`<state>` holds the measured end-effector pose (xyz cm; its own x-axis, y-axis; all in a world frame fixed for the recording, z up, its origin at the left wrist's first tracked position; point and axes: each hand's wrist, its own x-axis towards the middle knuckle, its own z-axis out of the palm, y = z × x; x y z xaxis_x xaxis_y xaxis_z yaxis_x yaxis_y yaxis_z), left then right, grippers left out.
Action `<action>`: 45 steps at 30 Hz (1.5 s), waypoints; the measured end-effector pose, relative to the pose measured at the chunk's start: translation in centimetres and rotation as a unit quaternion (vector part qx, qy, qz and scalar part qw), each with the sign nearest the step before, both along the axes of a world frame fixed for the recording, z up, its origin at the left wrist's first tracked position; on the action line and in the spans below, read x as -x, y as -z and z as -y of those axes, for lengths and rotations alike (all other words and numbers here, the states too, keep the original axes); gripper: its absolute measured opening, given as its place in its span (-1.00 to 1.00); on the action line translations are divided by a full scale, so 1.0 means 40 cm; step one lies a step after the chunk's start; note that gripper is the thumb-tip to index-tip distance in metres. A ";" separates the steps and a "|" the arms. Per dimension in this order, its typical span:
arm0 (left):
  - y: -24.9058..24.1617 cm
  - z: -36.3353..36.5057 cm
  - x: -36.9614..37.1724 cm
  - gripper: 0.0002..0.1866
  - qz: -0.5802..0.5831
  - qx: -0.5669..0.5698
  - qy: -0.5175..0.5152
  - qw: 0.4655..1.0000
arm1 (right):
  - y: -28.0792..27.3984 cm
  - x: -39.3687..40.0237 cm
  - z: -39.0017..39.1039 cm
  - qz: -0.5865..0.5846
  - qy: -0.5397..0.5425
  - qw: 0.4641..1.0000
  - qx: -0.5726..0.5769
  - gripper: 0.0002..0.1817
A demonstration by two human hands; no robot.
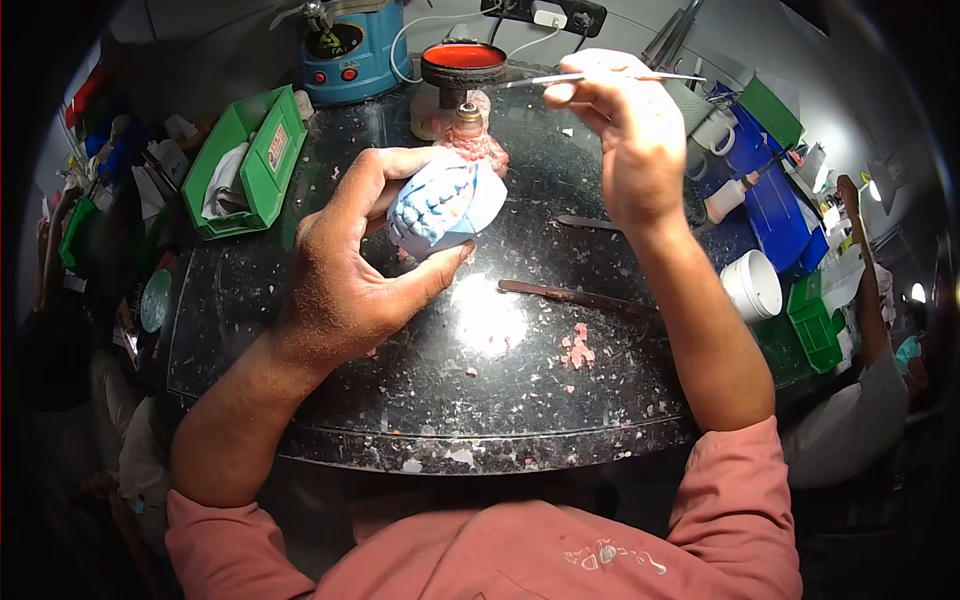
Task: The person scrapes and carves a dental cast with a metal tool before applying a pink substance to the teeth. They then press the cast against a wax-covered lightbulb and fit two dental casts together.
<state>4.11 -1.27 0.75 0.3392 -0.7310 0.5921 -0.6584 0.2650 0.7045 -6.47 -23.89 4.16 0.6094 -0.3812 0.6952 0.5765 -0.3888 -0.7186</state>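
My left hand grips a pale blue dental cast with a row of moulded teeth, fingers behind it and thumb along its lower edge. Raised at the upper right, my right hand pinches a slim rod-like tool between thumb and fingers. The tool lies nearly level, its left tip close to a round black pan of red wax. Whether it is a fine brush or a wax carver cannot be made out. Just beyond the cast stands a burner with pink wax crusted around it.
A dark knife-like tool and a metal blade lie on the speckled black table among pink wax scraps. Around them are a green bin, a blue machine, a white cup and a blue tray. Other people sit at both sides.
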 end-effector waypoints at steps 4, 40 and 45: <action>-0.005 0.000 -0.001 -0.41 -0.021 0.038 -0.048 0.998 | -0.066 0.038 -0.054 -0.014 -0.147 0.989 -0.014 -0.65; -0.006 -0.011 -0.003 -0.36 0.020 0.069 -0.041 0.997 | -0.029 0.054 -0.154 0.047 -0.124 0.991 -0.018 -0.80; -0.009 -0.012 0.000 -0.35 0.016 0.062 -0.043 0.997 | -0.027 0.051 -0.147 0.063 -0.127 0.990 -0.001 -0.79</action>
<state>4.12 -0.77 1.10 0.3775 -0.6210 0.6870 -0.7036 0.2899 0.6487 -8.51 -17.99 5.22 0.5947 -0.2290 0.7706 0.7400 -0.2187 -0.6361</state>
